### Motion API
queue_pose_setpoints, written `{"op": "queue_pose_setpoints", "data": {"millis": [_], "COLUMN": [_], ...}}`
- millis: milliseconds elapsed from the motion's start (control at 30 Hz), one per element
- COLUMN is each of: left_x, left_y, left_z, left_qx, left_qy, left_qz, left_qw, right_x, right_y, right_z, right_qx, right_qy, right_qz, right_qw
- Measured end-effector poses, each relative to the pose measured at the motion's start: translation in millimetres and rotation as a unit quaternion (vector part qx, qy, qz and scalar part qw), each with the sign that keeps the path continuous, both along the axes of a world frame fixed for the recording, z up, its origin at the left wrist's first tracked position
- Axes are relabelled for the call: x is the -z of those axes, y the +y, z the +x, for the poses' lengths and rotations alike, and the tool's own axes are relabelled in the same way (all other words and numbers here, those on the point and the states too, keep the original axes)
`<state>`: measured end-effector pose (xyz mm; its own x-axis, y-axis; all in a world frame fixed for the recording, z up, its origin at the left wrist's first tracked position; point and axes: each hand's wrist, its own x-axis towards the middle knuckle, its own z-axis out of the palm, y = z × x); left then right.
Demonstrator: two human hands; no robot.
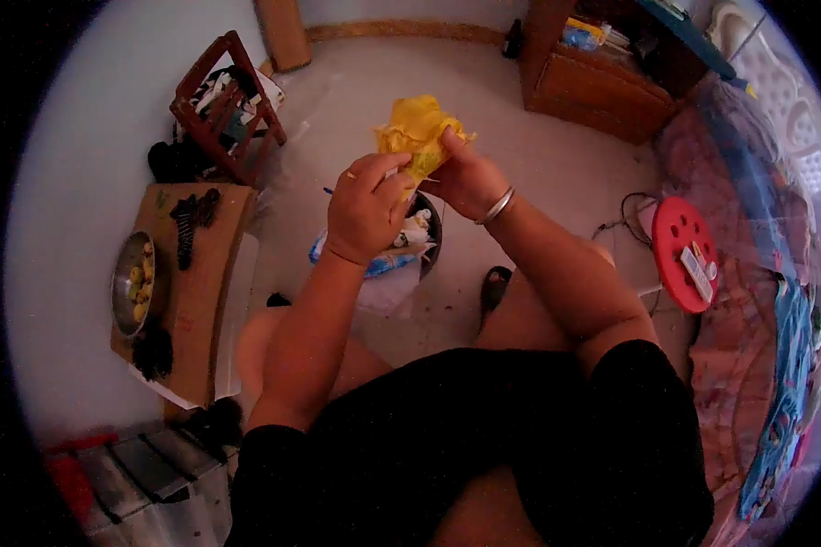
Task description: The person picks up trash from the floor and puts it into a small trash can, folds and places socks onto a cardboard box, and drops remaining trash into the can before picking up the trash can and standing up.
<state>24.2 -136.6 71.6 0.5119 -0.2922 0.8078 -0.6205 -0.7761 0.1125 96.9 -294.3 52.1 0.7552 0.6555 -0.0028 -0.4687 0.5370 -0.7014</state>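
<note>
Both hands are together out in front of me, closed round a crumpled yellow bundle (420,126) of thin, ruffled sheet, which looks a bit like a paper flower. My left hand (369,205) has its fingers bent against the lower left of the bundle; a ring shows on one finger. My right hand (470,178) grips it from the right, thumb up on the yellow folds, with a silver bangle on the wrist. Something thin and pale shows between the hands, too small to name. Beneath them stands a dark round bin (435,239) holding white scraps and a blue-and-white wrapper (383,264).
Left, a cardboard box (187,301) bears a metal bowl (123,284) of small yellowish pieces and dark bundles. Behind it is a wooden chair frame (237,118). Right, a red stool (670,264) holds a white remote-like object (697,275), beside a covered bed (730,365). A cabinet (593,91) stands at the back.
</note>
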Motion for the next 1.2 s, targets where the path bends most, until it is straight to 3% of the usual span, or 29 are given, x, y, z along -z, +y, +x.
{"op": "queue_pose_setpoints", "data": {"millis": [67, 300, 367, 433, 500, 567, 600, 667, 700, 767, 800, 833, 867, 900, 933, 967, 1067, 1100, 1133, 1167, 1200], "left_x": [1.8, 3.2, -4.3, -16.5, -13.2, -8.3, -6.0, -2.5, -1.5, 0.4, 1.5, 3.1, 5.1, 8.3, 11.3, 14.2, 24.4, 29.9, 32.8, 30.9, 28.5], "left_y": [1.3, 20.7, 20.1, 15.2, 18.4, 23.4, 28.9, 38.7, 43.7, 55.4, 61.8, 67.6, 72.4, 76.4, 79.0, 80.4, 86.4, 89.7, 91.9, 91.9, 92.1], "left_z": [0.6, 7.9, 4.4, -4.7, -3.6, 0.5, 2.6, 3.7, 3.5, 2.8, 1.7, 0.6, -1.4, -4.9, -7.4, -9.0, -10.2, -7.7, -6.2, -7.1, -9.0], "left_qx": [0.0, -0.053, -0.079, -0.103, -0.089, -0.072, -0.083, -0.093, -0.125, -0.156, -0.171, -0.183, -0.184, -0.181, -0.175, -0.176, -0.154, -0.143, -0.131, -0.131, -0.148], "left_qy": [0.0, 0.023, 0.008, 0.14, 0.154, 0.17, 0.178, 0.187, 0.225, 0.261, 0.358, 0.45, 0.45, 0.534, 0.613, 0.614, 0.594, 0.598, 0.601, 0.601, 0.611], "left_qz": [0.01, -0.042, -0.061, -0.142, -0.15, -0.158, -0.139, -0.121, -0.115, -0.108, -0.08, -0.05, -0.052, -0.021, 0.01, 0.008, -0.003, -0.04, -0.077, -0.078, -0.025], "left_qw": [1.0, 0.997, 0.995, 0.974, 0.972, 0.97, 0.971, 0.97, 0.96, 0.946, 0.915, 0.872, 0.872, 0.826, 0.77, 0.77, 0.789, 0.788, 0.785, 0.785, 0.777], "right_x": [1.1, 5.4, 10.0, 11.6, 12.5, 13.6, 13.0, 7.3, -3.9, -24.7, -16.9, -1.0, 11.5, 18.5, 25.6, 28.5, 32.4, 56.6, 99.6, 103.2, 105.7], "right_y": [-2.3, -10.6, -13.5, -14.1, -12.2, -9.8, -10.2, -12.2, -12.8, -14.0, -13.4, -12.7, -12.0, -9.1, -3.9, 1.3, 12.5, 15.3, 18.1, 23.6, 26.2], "right_z": [3.7, 11.6, 15.1, 10.5, 8.0, 7.7, 6.1, 2.3, -3.5, -15.3, -14.8, -12.9, -11.4, -13.6, -18.5, -24.9, -44.4, -42.3, -37.2, -40.1, -40.0], "right_qx": [-0.029, -0.015, -0.034, -0.017, 0.001, 0.051, 0.051, 0.081, 0.082, 0.013, 0.012, -0.029, -0.07, -0.072, -0.162, -0.25, -0.33, -0.33, -0.327, -0.321, -0.322], "right_qy": [0.001, -0.004, -0.039, -0.056, -0.073, -0.292, -0.29, -0.378, -0.378, -0.475, -0.476, -0.543, -0.604, -0.605, -0.585, -0.558, -0.493, -0.493, -0.573, -0.647, -0.647], "right_qz": [0.056, 0.029, -0.011, -0.07, -0.129, -0.31, -0.311, -0.399, -0.4, -0.527, -0.527, -0.537, -0.542, -0.541, -0.59, -0.632, -0.641, -0.641, -0.625, -0.603, -0.602], "right_qw": [0.998, 0.999, 0.999, 0.996, 0.989, 0.903, 0.904, 0.831, 0.831, 0.704, 0.704, 0.645, 0.58, 0.579, 0.531, 0.477, 0.487, 0.487, 0.416, 0.34, 0.339]}}
